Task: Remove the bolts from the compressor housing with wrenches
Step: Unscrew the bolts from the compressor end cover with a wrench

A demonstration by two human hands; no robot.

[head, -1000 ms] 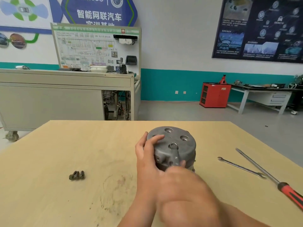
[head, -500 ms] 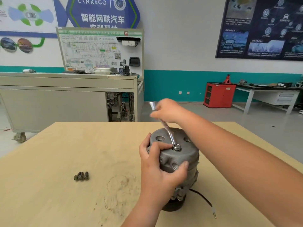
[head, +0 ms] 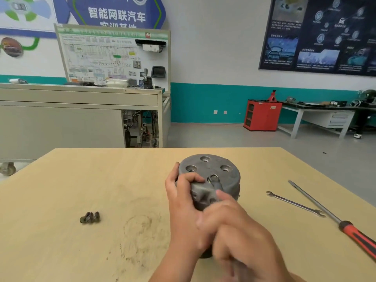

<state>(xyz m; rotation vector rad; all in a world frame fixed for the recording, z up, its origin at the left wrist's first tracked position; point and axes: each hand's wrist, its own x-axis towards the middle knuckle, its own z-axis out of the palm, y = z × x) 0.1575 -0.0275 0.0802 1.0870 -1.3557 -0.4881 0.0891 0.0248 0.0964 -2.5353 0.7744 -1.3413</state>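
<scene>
The grey compressor housing (head: 215,165) is standing upright midway across the table (head: 61,190), its round top face showing three empty threaded holes. A wrench (head: 216,182) is sitting ring-end on the fourth, handle running toward the near edge. The left hand (head: 181,200) is gripping the housing's side, fingers curled over the rim. The blurred right hand (head: 240,231) is curling around the wrench handle.

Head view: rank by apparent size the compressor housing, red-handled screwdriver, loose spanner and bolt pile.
1. Grey metal compressor housing, bulkiest
2. Long red-handled screwdriver, longest
3. Slim silver open-ended spanner
4. Small dark bolt pile
</scene>
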